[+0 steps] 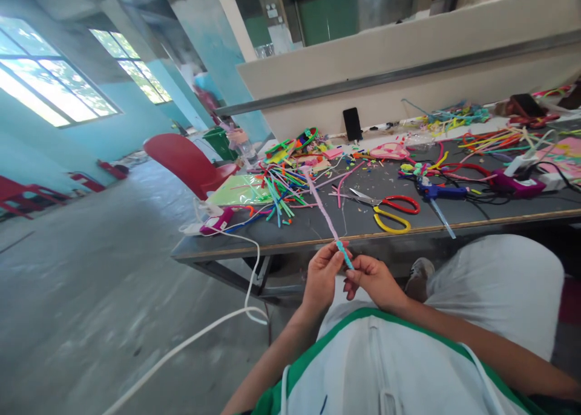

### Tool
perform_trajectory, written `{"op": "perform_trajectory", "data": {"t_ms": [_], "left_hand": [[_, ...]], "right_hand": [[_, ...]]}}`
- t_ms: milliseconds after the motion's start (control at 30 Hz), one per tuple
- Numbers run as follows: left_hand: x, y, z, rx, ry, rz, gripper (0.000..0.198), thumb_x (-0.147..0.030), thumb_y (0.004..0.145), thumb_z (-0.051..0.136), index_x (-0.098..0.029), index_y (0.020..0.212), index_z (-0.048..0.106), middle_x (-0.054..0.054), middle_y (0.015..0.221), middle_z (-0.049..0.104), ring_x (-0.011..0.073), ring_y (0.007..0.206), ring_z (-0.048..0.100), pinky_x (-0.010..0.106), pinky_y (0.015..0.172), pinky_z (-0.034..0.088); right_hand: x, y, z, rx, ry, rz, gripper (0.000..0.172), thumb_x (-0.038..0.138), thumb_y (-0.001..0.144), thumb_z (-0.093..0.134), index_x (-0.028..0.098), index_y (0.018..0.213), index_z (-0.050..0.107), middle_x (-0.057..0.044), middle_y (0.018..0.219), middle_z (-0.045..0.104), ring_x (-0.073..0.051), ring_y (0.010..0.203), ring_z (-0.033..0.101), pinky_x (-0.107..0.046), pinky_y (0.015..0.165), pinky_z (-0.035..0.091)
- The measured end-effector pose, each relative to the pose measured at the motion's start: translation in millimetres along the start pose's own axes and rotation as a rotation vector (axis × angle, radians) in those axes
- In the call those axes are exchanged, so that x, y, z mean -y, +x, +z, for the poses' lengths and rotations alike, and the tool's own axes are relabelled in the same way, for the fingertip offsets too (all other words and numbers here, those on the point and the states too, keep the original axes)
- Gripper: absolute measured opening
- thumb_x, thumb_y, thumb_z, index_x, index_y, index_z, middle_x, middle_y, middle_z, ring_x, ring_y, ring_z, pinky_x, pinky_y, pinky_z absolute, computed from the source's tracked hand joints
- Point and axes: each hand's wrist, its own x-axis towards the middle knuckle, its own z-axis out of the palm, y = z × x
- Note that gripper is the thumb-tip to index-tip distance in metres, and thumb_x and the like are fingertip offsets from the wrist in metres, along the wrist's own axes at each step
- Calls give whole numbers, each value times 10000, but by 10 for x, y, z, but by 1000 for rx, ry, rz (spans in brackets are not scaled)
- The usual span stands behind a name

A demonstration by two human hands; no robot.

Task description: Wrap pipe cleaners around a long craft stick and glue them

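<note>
A long pink fuzzy stem (323, 211) slants up over the table edge, and its near end is wrapped in turquoise (344, 254). My left hand (322, 274) pinches the stem around the upper part of the turquoise section. At the lower tip, the fingers of my right hand (370, 278) are closed on the turquoise end. Both hands are above my lap, just in front of the table. Scissors (377, 203) with one red and one yellow handle lie on the table beyond my right hand, blades apart.
The dark table (290, 230) bears a pile of coloured stems (284, 191), a blue glue gun (442, 191), a phone (352, 124) and a purple power block (216, 221). A white cable (254, 270) hangs off the left side near a red chair (186, 161).
</note>
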Motion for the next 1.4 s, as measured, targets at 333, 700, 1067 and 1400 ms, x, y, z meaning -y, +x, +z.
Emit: {"op": "perform_trajectory", "data": {"t_ms": [333,700,1067,1400], "left_hand": [[44,-5,-51,181,31,-127,282,-409,783,619,-127,776,604,-21,532,549,86,320,465,202,318,349],[15,22,46,-34,-11,5,263,-360,758,668,-140,891,616,20,721,651,99,576,584,195,519,458],[-7,-17,-17,123,40,-155,337,-365,730,688,-135,975,661,42,765,658,79,470,500,190,389,390],[-80,64,-112,115,3,-70,268,-366,787,640,-163,954,588,21,749,655,139,621,617,271,632,485]], "right_hand": [[-58,20,12,-15,6,45,312,417,675,695,169,710,508,29,510,629,-128,394,589,-239,426,461],[-129,58,39,-77,44,23,365,433,617,736,163,696,505,26,504,632,-145,411,609,-254,431,485],[62,44,-23,176,-99,-60,332,457,699,684,152,730,556,0,618,639,-144,528,634,-267,538,500],[1245,335,-1933,-679,-1502,-343,394,70,757,462,164,1126,564,-126,1167,618,-255,1105,546,-403,942,401]]}}
